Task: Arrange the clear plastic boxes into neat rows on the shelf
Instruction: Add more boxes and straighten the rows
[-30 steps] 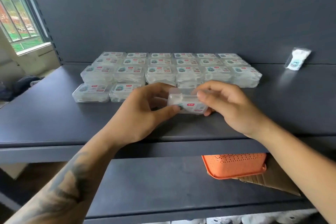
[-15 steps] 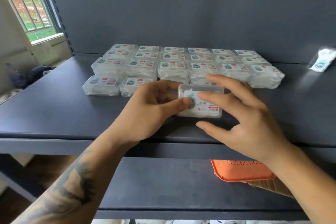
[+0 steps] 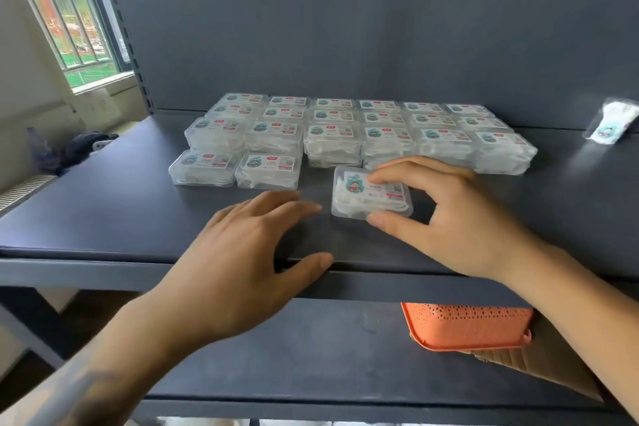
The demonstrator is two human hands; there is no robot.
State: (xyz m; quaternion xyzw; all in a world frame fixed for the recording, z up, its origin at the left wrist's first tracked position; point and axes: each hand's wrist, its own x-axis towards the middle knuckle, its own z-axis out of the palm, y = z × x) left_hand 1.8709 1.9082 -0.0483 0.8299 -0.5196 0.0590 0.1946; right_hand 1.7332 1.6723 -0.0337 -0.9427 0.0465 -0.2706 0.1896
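At the far left a barred window (image 3: pixel 65 10) shows green outside, and a dark bundle of cloth (image 3: pixel 74 149) lies below it, beside the matte grey shelf (image 3: pixel 103 211) — a smooth, flat metal deck with a squared front lip.

On the shelf, the clear plastic boxes (image 3: pixel 345 128) stand in rows against the back panel: shallow rectangles with rounded corners, cloudy-transparent walls, white contents inside and a printed label (teal picture, red tag) on each lid. Some rows are stacked two high. Two boxes (image 3: pixel 235 169) form a short front row at the left.

The left hand (image 3: pixel 242 252) hovers low over the shelf's front edge, fingers straight and loosely spread, thumb out to the side, holding nothing; its fingertips are close to the single box but apart from it.

That single box (image 3: pixel 371 192) lies flat on the shelf, label up, just in front of the stacked rows and a gap away from the two-box front row. The right hand (image 3: pixel 453 218) pinches it — fingers on its far edge and lid, thumb against its near side.

On the lower shelf sits an orange perforated basket (image 3: pixel 466 325) on brown cardboard (image 3: pixel 553 367). Far right, a small clear packet (image 3: pixel 610 121) leans against the back panel.
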